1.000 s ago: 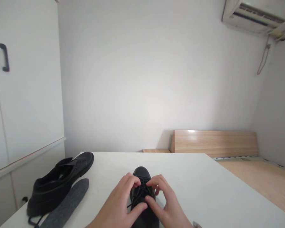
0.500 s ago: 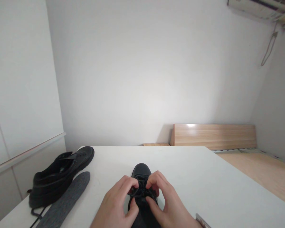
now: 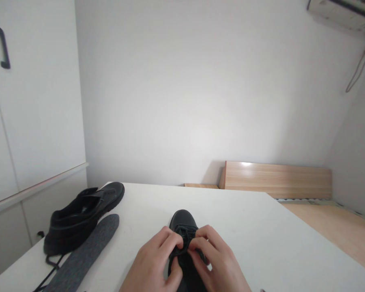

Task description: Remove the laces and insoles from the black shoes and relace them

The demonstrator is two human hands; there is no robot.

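A black lace-up shoe (image 3: 181, 217) lies on the white table in front of me, its toe pointing away. Both hands are bent over its lacing. My left hand (image 3: 155, 257) curls over the left side, fingertips and thumb closed at the shoelace (image 3: 185, 232). From the right, my right hand (image 3: 215, 255) pinches the lace near the top of the tongue. The fingers partly hide what they grip. The heel end of the shoe runs out of view at the bottom edge.
A second black shoe (image 3: 76, 219) stands at the table's left, a loose lace trailing from it. Beside it lies a dark grey insole (image 3: 88, 253). White cabinets (image 3: 42, 105) border the left, and a wooden bed frame (image 3: 276, 178) stands beyond the white table (image 3: 240, 219).
The view has turned slightly left and tilted. My right thumb and fingers have come closer together at the lace; my left hand stays at the shoe's left side.
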